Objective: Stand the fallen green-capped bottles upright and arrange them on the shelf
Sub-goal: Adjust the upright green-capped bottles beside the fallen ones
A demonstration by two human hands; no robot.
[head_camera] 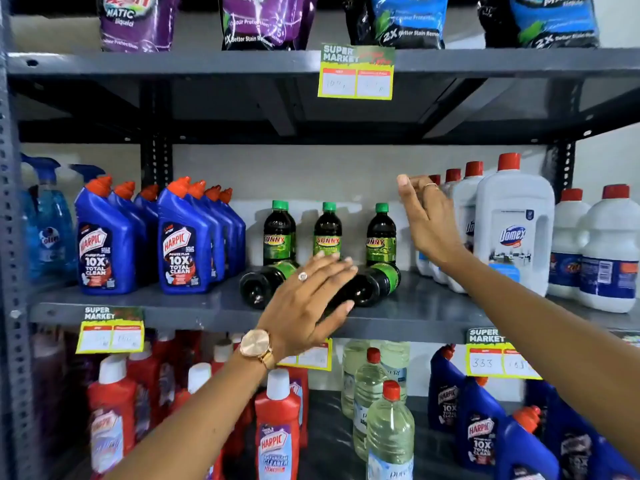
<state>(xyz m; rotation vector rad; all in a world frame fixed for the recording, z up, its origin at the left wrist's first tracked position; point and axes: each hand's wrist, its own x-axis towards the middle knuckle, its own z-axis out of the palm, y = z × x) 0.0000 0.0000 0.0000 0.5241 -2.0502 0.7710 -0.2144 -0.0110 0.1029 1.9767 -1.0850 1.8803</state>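
Shelving of grey steel (138, 308) carries 3 green-capped bottles (327, 230) upright at the back and 2 fallen bottles (258, 287) lying base-outward near the front lip. The left hand (304, 303), fingers spread and gripping nothing, hovers over them; the right hand (427, 220), loosely open and empty, is raised beside the white jugs (512, 216). A careless nudge could roll a round bottle off the edge, or topple the standing row.
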